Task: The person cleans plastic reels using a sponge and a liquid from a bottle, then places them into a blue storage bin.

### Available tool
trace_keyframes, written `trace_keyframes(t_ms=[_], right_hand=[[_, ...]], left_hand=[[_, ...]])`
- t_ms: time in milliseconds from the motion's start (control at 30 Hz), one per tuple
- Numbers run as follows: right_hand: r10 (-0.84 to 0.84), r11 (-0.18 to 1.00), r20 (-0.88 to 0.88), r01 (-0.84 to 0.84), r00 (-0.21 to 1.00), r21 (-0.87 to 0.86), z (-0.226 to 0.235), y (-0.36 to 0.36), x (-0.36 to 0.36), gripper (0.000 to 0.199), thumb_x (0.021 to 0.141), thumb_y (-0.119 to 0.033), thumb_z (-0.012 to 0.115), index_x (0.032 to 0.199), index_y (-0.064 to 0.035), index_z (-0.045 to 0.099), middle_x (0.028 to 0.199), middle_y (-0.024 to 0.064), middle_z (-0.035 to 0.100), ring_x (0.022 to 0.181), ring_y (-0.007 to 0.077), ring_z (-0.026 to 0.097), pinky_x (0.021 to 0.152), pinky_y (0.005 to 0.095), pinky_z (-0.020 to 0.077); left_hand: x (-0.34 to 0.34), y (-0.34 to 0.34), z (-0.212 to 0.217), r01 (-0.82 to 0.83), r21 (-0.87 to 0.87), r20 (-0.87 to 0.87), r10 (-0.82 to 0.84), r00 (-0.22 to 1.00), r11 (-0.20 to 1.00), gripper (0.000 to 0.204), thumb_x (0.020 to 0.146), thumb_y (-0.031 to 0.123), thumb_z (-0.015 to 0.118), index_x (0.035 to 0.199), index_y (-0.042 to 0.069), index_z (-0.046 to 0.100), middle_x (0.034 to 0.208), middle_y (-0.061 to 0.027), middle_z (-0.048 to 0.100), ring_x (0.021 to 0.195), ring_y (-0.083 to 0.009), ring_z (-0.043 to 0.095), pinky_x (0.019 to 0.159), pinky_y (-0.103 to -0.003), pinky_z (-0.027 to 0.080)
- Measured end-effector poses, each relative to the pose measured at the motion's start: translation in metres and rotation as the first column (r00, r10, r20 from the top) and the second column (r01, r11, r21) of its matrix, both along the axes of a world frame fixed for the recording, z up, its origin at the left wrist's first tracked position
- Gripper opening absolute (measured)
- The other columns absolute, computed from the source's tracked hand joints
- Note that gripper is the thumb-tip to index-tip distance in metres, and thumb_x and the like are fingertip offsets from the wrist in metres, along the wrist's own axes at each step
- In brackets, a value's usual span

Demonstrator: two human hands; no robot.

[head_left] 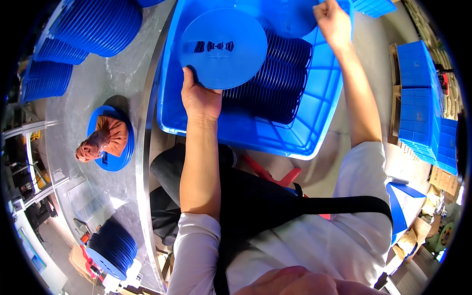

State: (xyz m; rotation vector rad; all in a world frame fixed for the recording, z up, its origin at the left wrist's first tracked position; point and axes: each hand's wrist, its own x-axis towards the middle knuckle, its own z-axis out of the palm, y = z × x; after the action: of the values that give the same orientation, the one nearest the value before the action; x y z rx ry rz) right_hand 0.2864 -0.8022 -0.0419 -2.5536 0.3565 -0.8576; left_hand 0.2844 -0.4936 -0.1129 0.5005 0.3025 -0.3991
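My left hand (202, 96) grips the near edge of a round blue disc (223, 64), thumb on its upper face. Small dark slots or marks run across the disc's middle. It is held over the left part of a large blue plastic bin (169, 118). At the bin's far right, my right hand (334, 22) has its fingers closed at the edge of another blue disc (295, 14), which is partly cut off by the picture's top. Below the hands, rows of dark blue discs (282, 73) stand on edge, packed closely inside the bin.
Left of the bin, a grey metal table (98, 191) holds several stacks of blue discs (98, 24), a brown cloth (110, 137) on blue discs, and a dark blue spool-like stack (115, 246). Blue crates (418, 113) stand at the right by a wooden pallet (395, 88).
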Motion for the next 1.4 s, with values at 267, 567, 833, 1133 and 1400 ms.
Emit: trace_keyframes(t_ms=[267,567,833,1133,1400], right_hand=[[0.440,0.407,0.225,-0.416,0.870,0.813,-0.020,0.131,-0.048,0.032,0.090,-0.003,0.052,0.122,-0.0018,0.054,0.076,-0.0010,0.053,0.066,0.0070,0.046,0.060,0.0210,0.0395],[0.533,0.200,0.399,-0.569,0.746,0.797,-0.015,0.258,-0.089,0.034,0.096,-0.010,0.045,0.127,0.0036,0.047,0.122,0.0137,0.054,0.104,0.0174,0.055,0.086,0.0281,0.0464],[0.777,-0.271,0.581,-0.705,0.241,0.656,0.035,0.470,-0.137,0.033,0.092,-0.008,0.056,0.123,0.0032,0.053,0.113,0.0126,0.061,0.099,0.0149,0.058,0.087,0.0271,0.0452],[0.935,-0.026,0.321,-0.874,0.150,0.486,0.076,0.677,-0.123,0.029,0.087,-0.031,0.057,0.091,-0.0039,0.067,0.079,0.0153,0.066,0.077,0.0323,0.065,0.069,0.0396,0.0493],[0.976,0.152,0.081,-0.901,0.201,0.407,0.060,0.701,-0.099,0.052,0.089,-0.051,0.048,0.071,-0.0070,0.069,0.084,0.0173,0.064,0.090,0.0292,0.062,0.079,0.0408,0.0478]], left_hand=[[-0.004,0.043,-0.006,-0.041,0.069,0.151,0.030,0.988,0.997,0.047,0.093,0.033,0.051,0.130,0.004,0.045,0.129,-0.0118,0.051,0.119,-0.0290,0.047,0.104,-0.044,0.035],[-0.116,0.157,0.089,-0.566,0.363,0.556,0.316,0.769,0.740,0.051,0.096,0.032,0.048,0.137,0.003,0.038,0.133,-0.0123,0.044,0.122,-0.0208,0.041,0.106,-0.034,0.028],[-0.284,0.297,0.144,-0.762,0.646,0.640,0.578,0.507,-0.047,0.053,0.097,0.035,0.045,0.139,0.003,0.037,0.138,-0.0127,0.041,0.128,-0.0221,0.035,0.108,-0.033,0.025],[-0.321,0.467,0.135,-0.738,0.646,0.614,0.705,0.354,-0.192,0.045,0.096,0.037,0.049,0.121,0.000,0.054,0.107,-0.0065,0.059,0.095,-0.0141,0.050,0.086,-0.030,0.038],[-0.304,0.475,0.095,-0.809,0.584,0.475,0.837,0.273,-0.067,0.056,0.094,0.043,0.047,0.134,0.005,0.040,0.134,-0.0094,0.044,0.122,-0.0188,0.037,0.103,-0.034,0.026]])
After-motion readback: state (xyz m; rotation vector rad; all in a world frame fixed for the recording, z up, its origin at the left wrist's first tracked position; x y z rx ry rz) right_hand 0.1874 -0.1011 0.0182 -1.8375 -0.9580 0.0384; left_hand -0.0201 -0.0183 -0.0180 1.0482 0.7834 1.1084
